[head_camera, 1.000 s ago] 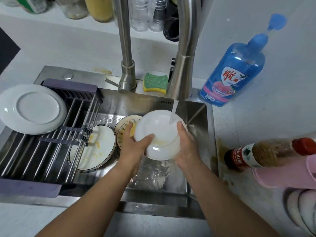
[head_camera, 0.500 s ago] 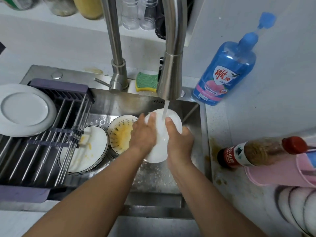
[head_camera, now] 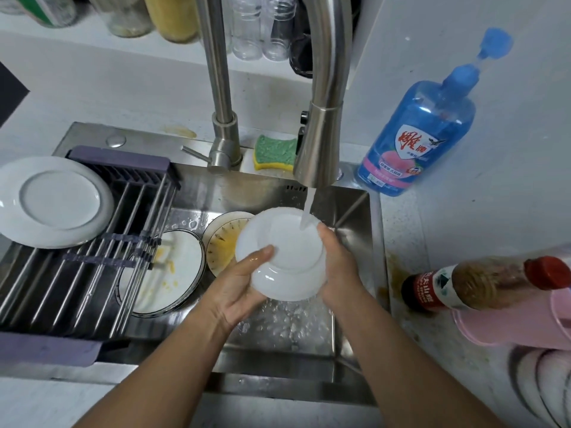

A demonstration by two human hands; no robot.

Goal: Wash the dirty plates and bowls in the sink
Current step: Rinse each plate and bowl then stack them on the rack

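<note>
- White bowl point(head_camera: 287, 257) at the centre of the frame, held over the sink point(head_camera: 355, 211) basin, tilted with its foot ring toward me; the stream from the faucet point(head_camera: 321, 134) lands on its upper edge
- My left hand point(head_camera: 241, 285) grips the lower-left rim, thumb laid across the underside; my right hand point(head_camera: 338, 270) is curled round the right rim
- Step in hand, as I judge it: rinsing this bowl's underside
- Next move, I reckon: turn it to check the inside, then carry it to the drying rack point(head_camera: 92, 273) at the left of the frame, beside the clean plate point(head_camera: 52, 200); wet glaze is likely slippery, so both grips should hold firm
- The bowl looks glossy, wet and free of residue on the side I see; its inside is hidden
- Left to wash: a smeared plate point(head_camera: 173, 267) half under the rack, and a yellow-stained bowl point(head_camera: 222, 245) just left of the held one
</note>
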